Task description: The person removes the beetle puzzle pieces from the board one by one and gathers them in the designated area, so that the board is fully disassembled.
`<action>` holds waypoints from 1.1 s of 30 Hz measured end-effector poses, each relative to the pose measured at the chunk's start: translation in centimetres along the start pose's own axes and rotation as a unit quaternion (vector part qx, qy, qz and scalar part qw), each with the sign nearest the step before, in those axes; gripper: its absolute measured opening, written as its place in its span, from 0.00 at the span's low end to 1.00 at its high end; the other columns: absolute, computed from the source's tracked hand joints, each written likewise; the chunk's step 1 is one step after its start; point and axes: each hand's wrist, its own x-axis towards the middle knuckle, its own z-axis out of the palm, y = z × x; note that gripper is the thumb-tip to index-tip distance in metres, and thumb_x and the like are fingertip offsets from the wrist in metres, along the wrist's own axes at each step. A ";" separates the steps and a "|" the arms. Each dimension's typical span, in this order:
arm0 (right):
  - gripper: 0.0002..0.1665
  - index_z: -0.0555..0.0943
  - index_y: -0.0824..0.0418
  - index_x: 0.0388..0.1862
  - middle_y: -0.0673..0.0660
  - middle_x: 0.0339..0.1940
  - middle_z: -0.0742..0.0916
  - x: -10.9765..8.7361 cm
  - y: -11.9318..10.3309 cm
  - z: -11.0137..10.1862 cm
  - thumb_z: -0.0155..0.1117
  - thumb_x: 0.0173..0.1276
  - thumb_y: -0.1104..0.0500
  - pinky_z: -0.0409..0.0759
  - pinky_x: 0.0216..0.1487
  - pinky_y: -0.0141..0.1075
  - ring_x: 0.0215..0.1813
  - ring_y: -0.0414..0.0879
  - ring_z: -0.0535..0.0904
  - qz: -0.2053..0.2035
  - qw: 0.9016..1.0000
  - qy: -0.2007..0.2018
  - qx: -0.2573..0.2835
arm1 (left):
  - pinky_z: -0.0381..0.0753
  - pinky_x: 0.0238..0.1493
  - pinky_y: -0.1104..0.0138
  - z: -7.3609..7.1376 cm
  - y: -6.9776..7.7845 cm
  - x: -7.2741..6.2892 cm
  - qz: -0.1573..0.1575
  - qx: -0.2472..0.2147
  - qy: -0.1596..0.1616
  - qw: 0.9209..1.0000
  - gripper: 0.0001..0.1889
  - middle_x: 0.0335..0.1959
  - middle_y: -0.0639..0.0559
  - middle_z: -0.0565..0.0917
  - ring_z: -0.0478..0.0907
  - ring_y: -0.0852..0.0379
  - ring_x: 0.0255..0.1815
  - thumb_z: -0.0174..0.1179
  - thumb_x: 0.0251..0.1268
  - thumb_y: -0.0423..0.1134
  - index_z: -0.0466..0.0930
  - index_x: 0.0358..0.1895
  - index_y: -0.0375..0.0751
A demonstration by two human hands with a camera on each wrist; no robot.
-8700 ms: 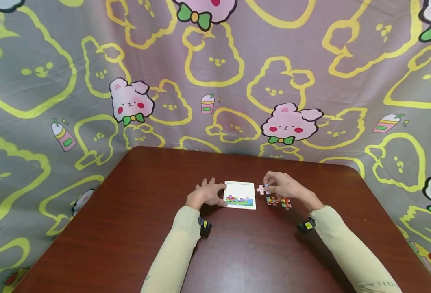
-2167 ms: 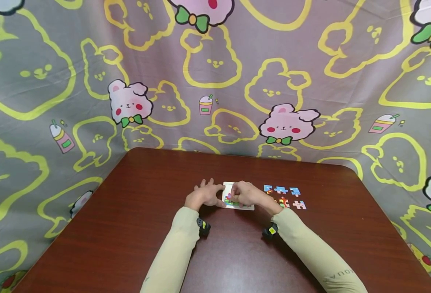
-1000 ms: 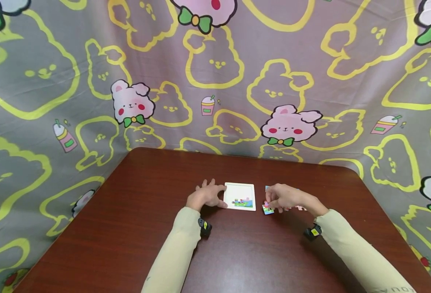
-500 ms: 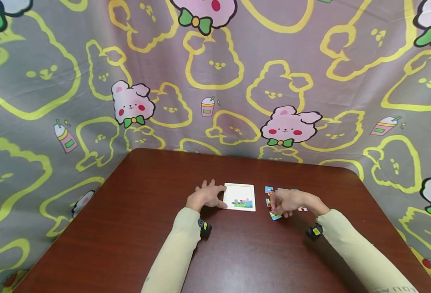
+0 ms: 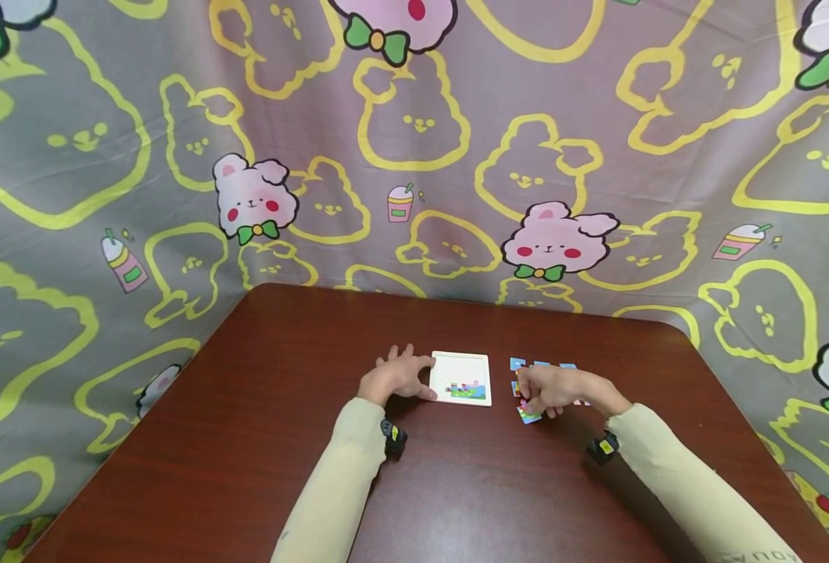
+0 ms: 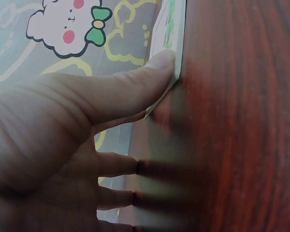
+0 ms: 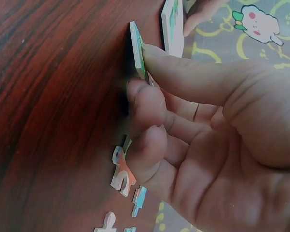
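Observation:
A shallow white puzzle tray [image 5: 460, 366] lies on the table, a strip of joined puzzle pieces [image 5: 467, 390] along its lower right part. My left hand [image 5: 402, 374] is at the tray's left side, thumb on the rim near the corner and the other fingers stretched out beside it. To the right of the tray, my right hand [image 5: 551, 389] holds a puzzle piece [image 5: 528, 415] with green and blue on it, its thumb against the piece in the right wrist view. Several loose puzzle pieces, among them a blue one [image 5: 517, 363], lie around and partly under this hand.
Dark reddish-brown wood makes up the table [image 5: 302, 344]. Behind it hangs a grey curtain [image 5: 443, 188] printed with cartoon rabbits. In the right wrist view an orange puzzle piece [image 7: 122, 173] lies close to the curled fingers.
The piece from the tray's lower left corner has been carried to the right, below the loose pieces, in my right hand. Over the last half second both hands have barely moved.

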 end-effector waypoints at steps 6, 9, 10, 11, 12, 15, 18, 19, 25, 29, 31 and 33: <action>0.14 0.71 0.64 0.35 0.55 0.26 0.79 -0.2 -0.1 0.4 0.70 0.69 0.66 0.73 0.19 0.32 0.17 0.43 0.75 -0.004 1.000 0.007 0.003 | 0.46 0.75 0.36 0.1 0.0 0.0 0.000 0.007 0.003 1.000 0.36 0.82 0.35 0.50 0.39 0.30 0.81 0.68 0.68 0.54 0.67 0.77 0.54; 0.14 0.71 0.64 0.34 0.54 0.25 0.79 -0.3 -0.2 0.6 0.71 0.69 0.66 0.73 0.18 0.31 0.16 0.43 0.75 -0.004 1.000 0.009 0.001 | 0.46 0.75 0.36 0.1 0.0 -0.1 0.001 0.009 0.004 1.000 0.36 0.82 0.35 0.50 0.40 0.30 0.81 0.68 0.68 0.54 0.67 0.77 0.55; 0.14 0.71 0.64 0.34 0.54 0.24 0.79 -0.3 -0.2 0.6 0.71 0.68 0.66 0.73 0.18 0.31 0.16 0.43 0.75 -0.004 1.000 0.010 -0.001 | 0.46 0.75 0.36 0.1 0.0 -0.1 0.002 0.009 0.004 1.000 0.36 0.82 0.36 0.50 0.40 0.30 0.81 0.68 0.68 0.54 0.67 0.77 0.55; 0.14 0.72 0.64 0.34 0.54 0.24 0.79 -0.3 -0.3 0.6 0.71 0.68 0.66 0.73 0.18 0.31 0.16 0.43 0.75 -0.004 1.000 0.010 -0.003 | 0.46 0.75 0.36 0.1 0.0 -0.1 0.002 0.008 0.004 1.000 0.36 0.82 0.36 0.50 0.39 0.30 0.81 0.68 0.68 0.54 0.67 0.77 0.55; 0.14 0.72 0.64 0.34 0.54 0.23 0.79 -0.3 -0.3 0.6 0.72 0.68 0.66 0.73 0.18 0.31 0.16 0.43 0.74 -0.003 1.000 0.010 -0.006 | 0.46 0.75 0.36 0.1 0.0 -0.1 0.003 0.007 0.004 1.000 0.36 0.82 0.36 0.50 0.40 0.30 0.81 0.68 0.68 0.54 0.67 0.77 0.55; 0.14 0.73 0.63 0.33 0.53 0.21 0.79 -0.2 -0.5 0.5 0.73 0.68 0.64 0.74 0.18 0.32 0.15 0.43 0.73 -0.001 1.000 0.010 -0.021 | 0.46 0.75 0.36 0.1 0.0 -0.2 0.004 0.005 0.003 1.000 0.36 0.82 0.36 0.50 0.39 0.30 0.81 0.68 0.68 0.54 0.67 0.78 0.55; 0.13 0.75 0.60 0.33 0.52 0.18 0.79 0.1 -0.9 0.1 0.73 0.68 0.60 0.75 0.18 0.34 0.14 0.42 0.72 -0.007 0.999 0.008 -0.039 | 0.46 0.75 0.36 0.0 -0.1 -0.2 0.003 0.003 0.002 1.000 0.36 0.82 0.35 0.50 0.39 0.30 0.81 0.68 0.68 0.54 0.67 0.78 0.54; 0.13 0.76 0.59 0.33 0.51 0.17 0.79 0.2 -1.0 -0.1 0.73 0.68 0.58 0.75 0.18 0.34 0.14 0.42 0.72 -0.012 0.999 0.010 -0.045 | 0.46 0.75 0.36 0.0 -0.1 -0.2 0.003 0.003 0.002 1.000 0.36 0.82 0.35 0.50 0.39 0.30 0.81 0.68 0.68 0.54 0.67 0.77 0.54; 0.09 0.77 0.57 0.38 0.52 0.22 0.82 1.5 -1.5 -0.3 0.69 0.73 0.58 0.79 0.20 0.41 0.19 0.47 0.77 -0.048 0.996 0.054 -0.060 | 0.46 0.74 0.35 -0.1 -0.1 -0.1 0.005 0.002 0.002 1.000 0.36 0.82 0.34 0.50 0.39 0.29 0.81 0.67 0.69 0.53 0.67 0.77 0.54; 0.10 0.78 0.62 0.46 0.54 0.26 0.84 2.3 -1.9 0.0 0.68 0.73 0.59 0.80 0.23 0.39 0.21 0.50 0.80 -0.066 0.993 0.084 -0.055 | 0.46 0.74 0.35 0.0 0.0 -0.1 0.005 0.005 0.000 1.000 0.36 0.82 0.34 0.50 0.39 0.29 0.81 0.67 0.69 0.54 0.67 0.78 0.54; 0.12 0.79 0.65 0.49 0.53 0.27 0.84 2.8 -2.2 0.2 0.68 0.73 0.60 0.79 0.24 0.37 0.21 0.51 0.81 -0.075 0.992 0.091 -0.052 | 0.47 0.74 0.36 0.0 0.1 -0.2 0.005 0.006 0.000 1.000 0.36 0.82 0.35 0.50 0.39 0.29 0.81 0.67 0.68 0.54 0.67 0.78 0.55; 0.13 0.79 0.66 0.51 0.53 0.29 0.84 3.2 -2.5 0.4 0.67 0.73 0.60 0.79 0.23 0.36 0.20 0.51 0.81 -0.082 0.991 0.094 -0.051 | 0.47 0.74 0.35 0.0 0.1 -0.1 0.005 0.005 0.000 1.000 0.36 0.82 0.35 0.50 0.40 0.29 0.81 0.68 0.68 0.54 0.67 0.78 0.54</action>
